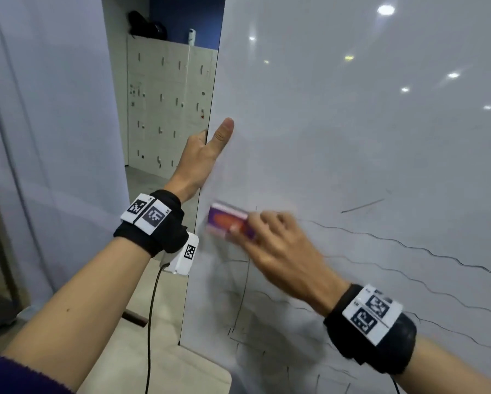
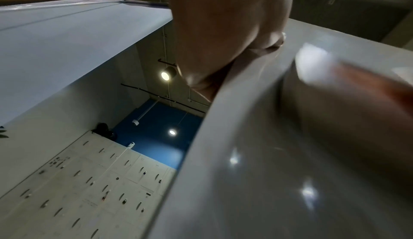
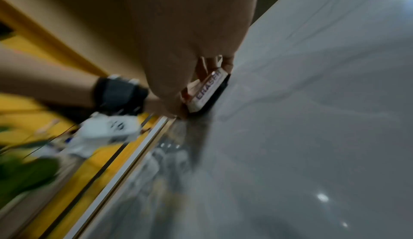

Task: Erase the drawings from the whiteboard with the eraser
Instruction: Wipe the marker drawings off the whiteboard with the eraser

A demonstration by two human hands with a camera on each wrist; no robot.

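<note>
A large whiteboard (image 1: 352, 123) fills the right of the head view, with thin black wavy lines (image 1: 409, 245) and box-like strokes (image 1: 238, 308) across its lower part. My right hand (image 1: 275, 243) grips a purple, orange and white eraser (image 1: 228, 221) and presses it flat on the board near the left edge; both are motion-blurred. In the right wrist view the eraser (image 3: 208, 90) shows the word ERASER, its dark pad against the board (image 3: 312, 119). My left hand (image 1: 207, 149) holds the board's left edge, thumb on the front, fingers hidden behind.
Behind the board's left edge stands a wall of pale lockers (image 1: 167, 109) with a dark bag (image 1: 147, 27) on top. A grey partition (image 1: 53, 137) is at the left. A cable (image 1: 150, 322) hangs from my left wrist unit.
</note>
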